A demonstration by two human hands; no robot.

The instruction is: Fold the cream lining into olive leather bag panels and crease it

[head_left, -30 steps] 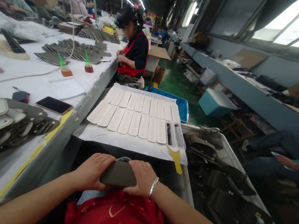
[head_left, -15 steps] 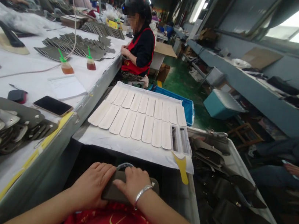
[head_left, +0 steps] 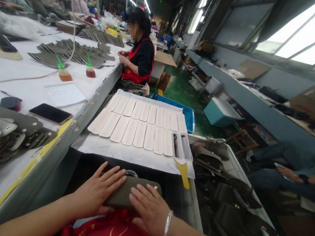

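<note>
An olive-grey bag (head_left: 124,198) with rounded corners lies across my lap, against a red apron (head_left: 117,233). A loop in clear plastic (head_left: 131,173) stands at its far edge. My left hand (head_left: 99,188) rests on the bag's left end, fingers stretched and slightly spread. On the right end lies my right hand (head_left: 150,209), flat with the fingers extended and a silver bracelet at the wrist. Neither hand grips the bag. Beyond it, pale strips (head_left: 136,132) lie in two rows on a white-covered board (head_left: 95,146), with a yellow flat tool (head_left: 182,173) at its corner.
To the left, a white table (head_left: 29,92) carries stacked olive pieces (head_left: 12,129), a phone (head_left: 50,113) and green-tipped bottles (head_left: 90,67). A bin (head_left: 254,196) of olive bags stands right. A co-worker (head_left: 140,49) sits ahead; another person (head_left: 293,172) sits right.
My hands have gone from curling over the bag's far edge to lying flat on it. The right hand has shifted right and nearer to me. The view has turned slightly right.
</note>
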